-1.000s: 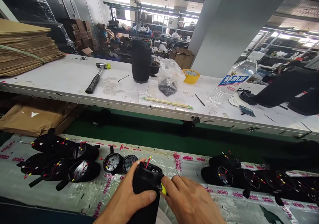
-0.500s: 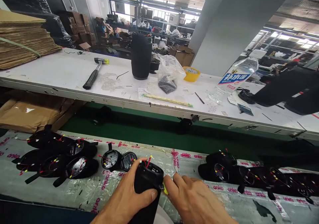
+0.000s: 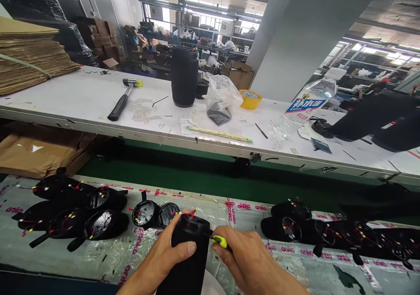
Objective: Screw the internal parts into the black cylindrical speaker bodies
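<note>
My left hand (image 3: 167, 251) is wrapped around a black cylindrical speaker body (image 3: 188, 262), its thumb lying across the near side. The speaker body tilts toward me, and red wires with a small connector (image 3: 193, 214) stick out of its upper end. My right hand (image 3: 251, 255) grips a small yellow-and-black handled tool (image 3: 220, 241). The tool's tip meets the right edge of the speaker body near the top; its exact kind is hidden by the fingers. Just beyond my left hand lie two open-ended black cylinders (image 3: 144, 213) with wires showing.
More black cylinders (image 3: 101, 225) lie at the left, and others (image 3: 292, 227) at the right, on a plastic-covered surface (image 3: 243, 218). On the white bench (image 3: 154, 124) behind are a mallet (image 3: 123, 100), an upright black cylinder (image 3: 184, 76), a bagged part (image 3: 219, 111), yellow tape (image 3: 250, 99) and a bottle (image 3: 305, 107).
The speaker body has shifted slightly left and down in view. My right hand has turned, so more of the yellow tool shows at the body's right edge.
</note>
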Motion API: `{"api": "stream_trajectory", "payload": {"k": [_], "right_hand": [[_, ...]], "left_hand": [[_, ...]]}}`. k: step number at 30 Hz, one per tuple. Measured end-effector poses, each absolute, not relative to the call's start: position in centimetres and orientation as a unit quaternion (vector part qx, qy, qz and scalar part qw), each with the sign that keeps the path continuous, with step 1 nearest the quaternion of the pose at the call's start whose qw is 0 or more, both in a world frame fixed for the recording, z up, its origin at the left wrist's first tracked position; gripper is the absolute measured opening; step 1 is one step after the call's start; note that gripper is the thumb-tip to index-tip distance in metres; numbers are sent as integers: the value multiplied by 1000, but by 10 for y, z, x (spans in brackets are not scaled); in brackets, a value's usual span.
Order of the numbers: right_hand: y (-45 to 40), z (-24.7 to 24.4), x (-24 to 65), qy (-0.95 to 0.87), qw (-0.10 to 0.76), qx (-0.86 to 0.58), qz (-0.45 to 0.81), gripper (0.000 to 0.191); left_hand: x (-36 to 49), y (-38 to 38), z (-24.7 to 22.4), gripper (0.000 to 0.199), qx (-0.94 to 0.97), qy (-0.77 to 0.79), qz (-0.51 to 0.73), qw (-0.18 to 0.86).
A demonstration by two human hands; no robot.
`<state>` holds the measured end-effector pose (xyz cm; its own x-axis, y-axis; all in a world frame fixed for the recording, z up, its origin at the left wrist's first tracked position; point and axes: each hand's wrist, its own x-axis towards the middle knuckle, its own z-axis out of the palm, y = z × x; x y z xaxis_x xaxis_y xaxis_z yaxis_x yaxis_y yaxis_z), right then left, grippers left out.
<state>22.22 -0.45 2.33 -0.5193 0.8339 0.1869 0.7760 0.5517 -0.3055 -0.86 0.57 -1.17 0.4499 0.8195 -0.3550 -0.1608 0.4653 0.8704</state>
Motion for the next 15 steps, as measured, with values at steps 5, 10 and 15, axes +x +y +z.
{"api": "stream_trajectory", "payload": {"k": [5,10,15], "right_hand": [[-4,22,220,-895,80,-437,42,22],[-3,20,214,-914,15,-405,-9,25],[-4,17,217,-915,24,-401,-28,27]], "left_hand": [[-8,7,-12,81,403,427,327,741],[-7,7,-9,76,450,434,332,706],[-5,6,-5,73,457,429,331,705]]}}
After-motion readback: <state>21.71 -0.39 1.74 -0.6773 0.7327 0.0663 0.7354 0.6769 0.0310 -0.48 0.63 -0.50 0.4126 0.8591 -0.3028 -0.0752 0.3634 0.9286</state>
